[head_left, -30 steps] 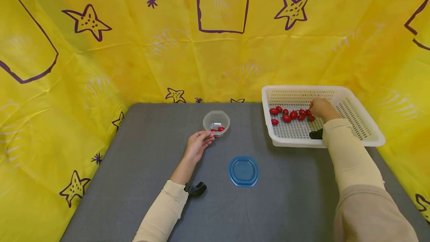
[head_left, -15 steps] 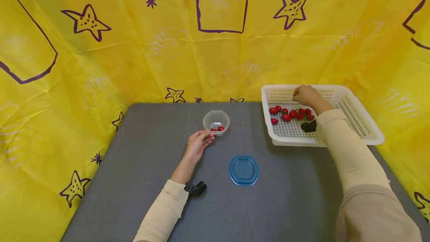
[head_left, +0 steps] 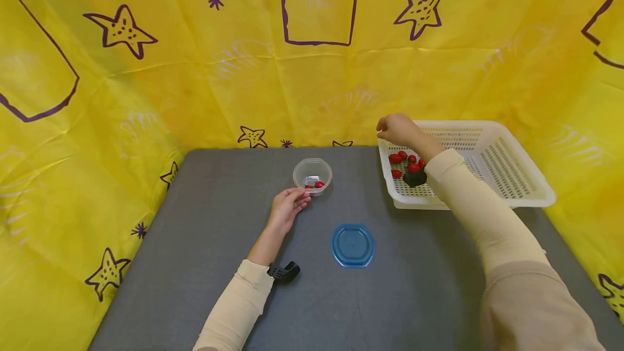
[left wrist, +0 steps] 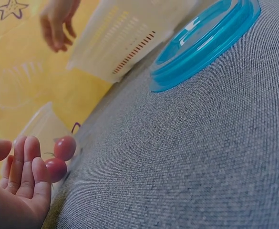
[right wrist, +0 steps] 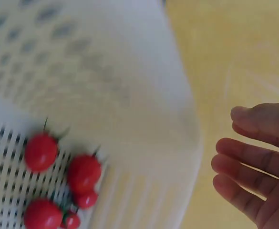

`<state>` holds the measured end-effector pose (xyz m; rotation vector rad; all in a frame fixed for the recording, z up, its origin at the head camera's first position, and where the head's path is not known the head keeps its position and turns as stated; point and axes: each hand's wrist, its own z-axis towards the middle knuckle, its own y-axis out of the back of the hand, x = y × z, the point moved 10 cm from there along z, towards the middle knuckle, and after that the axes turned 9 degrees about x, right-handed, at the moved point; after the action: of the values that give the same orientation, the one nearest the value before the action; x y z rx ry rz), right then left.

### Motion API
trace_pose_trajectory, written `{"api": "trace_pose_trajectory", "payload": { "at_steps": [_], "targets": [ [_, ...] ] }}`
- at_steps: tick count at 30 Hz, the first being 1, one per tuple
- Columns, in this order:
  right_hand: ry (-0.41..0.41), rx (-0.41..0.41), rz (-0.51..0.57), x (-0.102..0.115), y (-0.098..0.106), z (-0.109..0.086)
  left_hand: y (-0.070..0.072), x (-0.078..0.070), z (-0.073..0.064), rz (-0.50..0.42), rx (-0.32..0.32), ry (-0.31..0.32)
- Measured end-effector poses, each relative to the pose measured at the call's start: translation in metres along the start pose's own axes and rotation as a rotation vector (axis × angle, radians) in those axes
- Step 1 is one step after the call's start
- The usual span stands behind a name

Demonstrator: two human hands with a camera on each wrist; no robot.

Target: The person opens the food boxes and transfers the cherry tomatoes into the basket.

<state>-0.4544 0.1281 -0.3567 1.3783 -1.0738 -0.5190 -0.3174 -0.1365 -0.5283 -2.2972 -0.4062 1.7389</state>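
Observation:
A clear plastic bowl (head_left: 312, 171) with a few red cherry tomatoes (head_left: 319, 184) in its bottom stands at the back middle. My left hand (head_left: 287, 207) holds its near rim, thumb above and fingers below. At the right, a white perforated basket (head_left: 528, 188) has several red cherry tomatoes (right wrist: 40, 151) on its floor. My right hand (head_left: 402, 130) is raised over the basket's far left corner. In the right wrist view, its thumb and forefinger (right wrist: 256, 117) are close together and the other fingers are slightly bent. I see nothing between the tips, though a small thing could be hidden.
A blue lid (head_left: 353, 245) lies flat on the grey tabletop (head_left: 205, 221), in front of the bowl and between the two arms. Yellow patterned cloth (head_left: 312, 85) hangs behind and along both sides of the table.
My right hand has risen from the tomatoes and moved left across the basket to its left rim. The left hand and bowl have stayed in place.

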Motion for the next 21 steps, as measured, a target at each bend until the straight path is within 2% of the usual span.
{"api": "trace_pose_trajectory", "payload": {
  "at_steps": [8, 14, 21],
  "targets": [
    [0.118, 0.010, -0.026, 0.055, -0.010, 0.019, -0.001, -0.002, 0.000, -0.004, 0.005, -0.002],
    [0.191, 0.062, -0.014, 0.089, -0.031, 0.027, -0.001, -0.002, 0.000, -0.013, 0.004, -0.007],
    [0.246, 0.083, -0.045, 0.119, -0.052, 0.034, -0.001, -0.001, -0.002, -0.005, 0.003, 0.007]
  ]
}}
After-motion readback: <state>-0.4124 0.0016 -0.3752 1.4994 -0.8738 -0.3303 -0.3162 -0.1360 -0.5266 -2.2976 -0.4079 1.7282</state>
